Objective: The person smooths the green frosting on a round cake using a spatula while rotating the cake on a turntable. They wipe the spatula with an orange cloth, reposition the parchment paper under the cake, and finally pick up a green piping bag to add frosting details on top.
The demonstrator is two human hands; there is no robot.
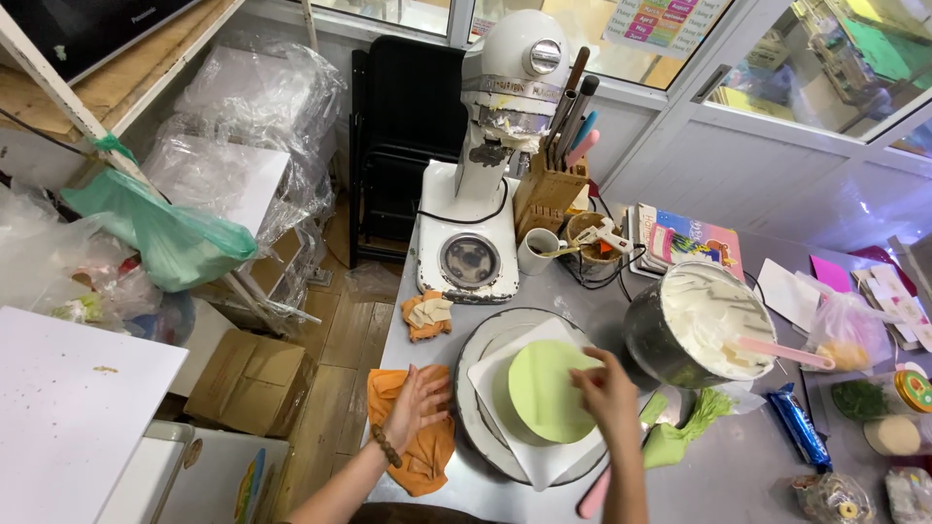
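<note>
From the head camera, the landmark is the round turntable (pixel 485 427) on the steel table (pixel 738 475). A white square board (pixel 544 461) sits on the turntable, and a pale green disc (pixel 544 393) lies flat on the board, roughly at the turntable's middle.

The right hand (pixel 610 393) is on the disc's right edge, fingers curled down over the rim and touching it; it presses or steadies the disc rather than lifting it, and nothing is enclosed in the hand. The forearm comes up from the lower edge of the picture, just right of the turntable.

The left hand (pixel 419 403) rests just left of the turntable, palm down and fingers spread on an orange cloth (pixel 417 456). It grips nothing firmly as far as can be seen. The disc lies to its right, across the turntable's rim, so the right hand is the nearer one.

Beyond the turntable on its right stands a metal bowl (pixel 646 340) of white cream with a pink spatula (pixel 786 352) in it. Behind the turntable is a white stand mixer (pixel 495 146).
</note>
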